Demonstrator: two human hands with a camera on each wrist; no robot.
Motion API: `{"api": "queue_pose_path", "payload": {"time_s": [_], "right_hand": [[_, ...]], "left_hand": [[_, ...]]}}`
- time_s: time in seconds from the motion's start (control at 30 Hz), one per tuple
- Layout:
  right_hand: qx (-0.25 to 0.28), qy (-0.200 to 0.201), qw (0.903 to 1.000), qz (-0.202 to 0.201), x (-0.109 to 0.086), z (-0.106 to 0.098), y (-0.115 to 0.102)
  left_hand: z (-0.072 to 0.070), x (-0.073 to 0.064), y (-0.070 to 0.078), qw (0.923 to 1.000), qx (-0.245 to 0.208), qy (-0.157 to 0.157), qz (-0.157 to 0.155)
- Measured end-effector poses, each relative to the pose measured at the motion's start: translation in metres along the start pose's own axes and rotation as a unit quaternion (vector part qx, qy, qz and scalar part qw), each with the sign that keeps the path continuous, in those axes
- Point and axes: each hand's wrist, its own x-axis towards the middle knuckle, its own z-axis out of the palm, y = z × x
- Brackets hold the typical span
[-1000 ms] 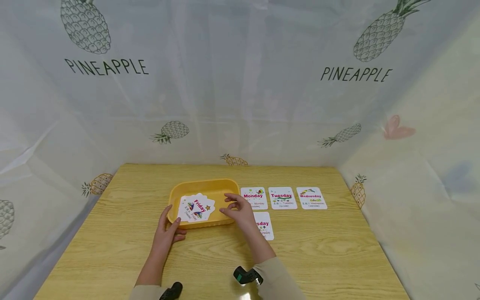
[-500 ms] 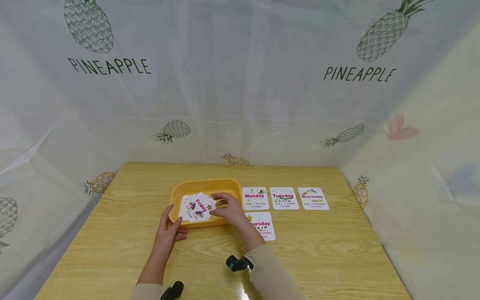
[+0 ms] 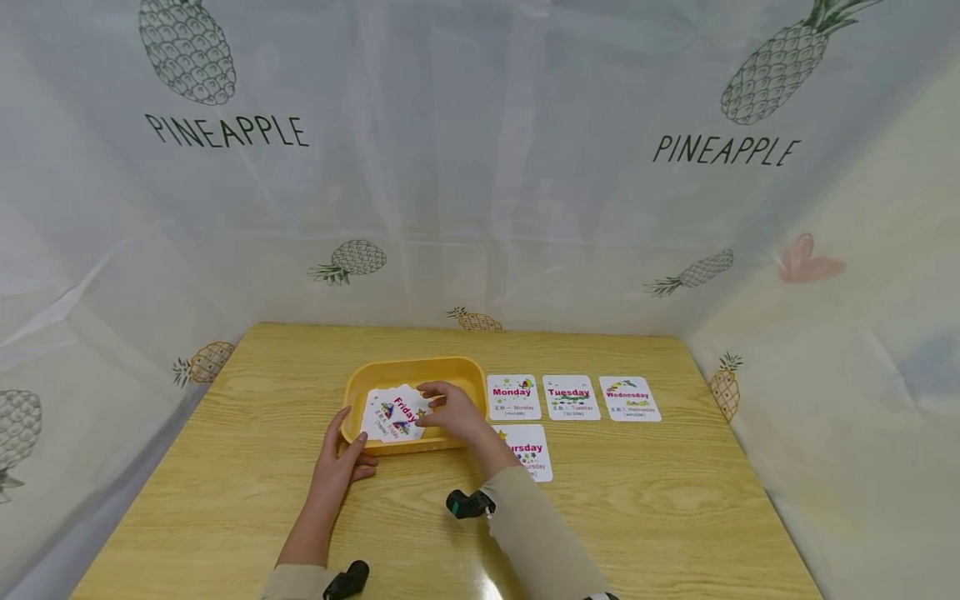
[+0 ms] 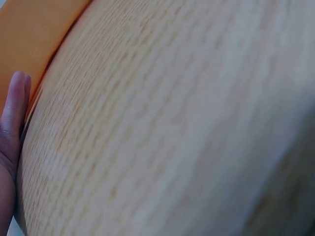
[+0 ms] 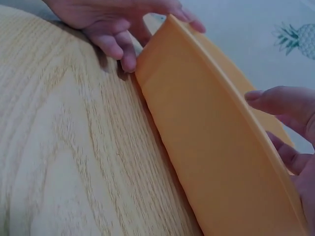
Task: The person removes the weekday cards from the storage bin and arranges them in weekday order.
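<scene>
Now the right hand (image 3: 453, 412) has slid left across the yellow tray (image 3: 420, 372), lower centre of the frame, and stops at the right edge of the Friday card (image 3: 386, 415). Its thumb and fingers stand bent and apart; whether they touch the card, I can't tell. The card lies face up in the tray's left half, so the work, as I judge it, has come round to Friday, with the card not yet lifted out. Meanwhile the left hand (image 3: 339, 454) stays put, gripping the tray's near-left corner. Right of the tray, nothing has changed: Monday card (image 3: 513, 397), Tuesday card (image 3: 572, 397) and Wednesday card (image 3: 631, 399) make a row, while the Thursday card (image 3: 534, 454) sits below Monday, partly hidden by the right arm.
</scene>
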Motion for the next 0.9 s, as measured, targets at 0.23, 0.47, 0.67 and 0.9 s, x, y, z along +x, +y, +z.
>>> {"api": "queue_pose_path", "payload": {"time_s": [0.23,0.47,0.67,0.9], "right_hand": [[-0.030,-0.017,0.9992,0.019,0.013,0.007,0.004],[-0.020,-0.018,0.9985,0.048,0.023,0.010,0.007],[-0.025,-0.022,0.9968,0.073,0.027,0.008,0.007],[-0.013,-0.029,0.9959,0.084,0.032,0.008,0.010]], "left_hand": [[-0.001,0.001,0.001,0.9997,0.000,0.002,-0.026],[0.000,0.001,0.001,0.9998,-0.001,0.002,-0.022],[0.000,0.002,0.001,0.9996,0.004,0.003,-0.028],[-0.001,0.002,0.000,0.9994,0.001,0.005,-0.035]]}}
